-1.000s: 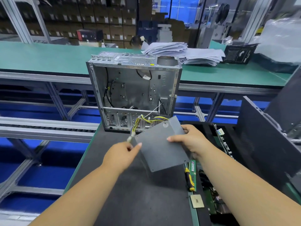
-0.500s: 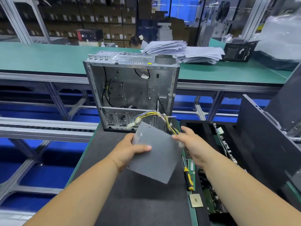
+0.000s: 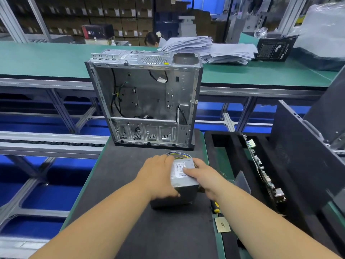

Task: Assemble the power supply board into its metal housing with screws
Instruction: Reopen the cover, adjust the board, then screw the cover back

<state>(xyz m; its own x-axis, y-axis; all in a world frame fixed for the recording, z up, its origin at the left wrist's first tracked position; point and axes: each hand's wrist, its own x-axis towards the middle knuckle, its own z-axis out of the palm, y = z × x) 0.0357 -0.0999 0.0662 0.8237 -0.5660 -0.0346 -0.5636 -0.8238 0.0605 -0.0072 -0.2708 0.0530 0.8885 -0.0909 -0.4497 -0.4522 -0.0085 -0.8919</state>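
An open silver metal computer housing (image 3: pixel 147 101) stands upright at the dark mat's (image 3: pixel 119 184) far edge, bare mat between it and the grey boxy power supply (image 3: pixel 183 181), gripped by left hand (image 3: pixel 158 177) and right hand (image 3: pixel 203 176).

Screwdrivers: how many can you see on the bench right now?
1. A screwdriver with a yellow-and-black handle lies on the mat beside the right hand, mostly hidden under that forearm. Others may be hidden behind the arms or the power supply.
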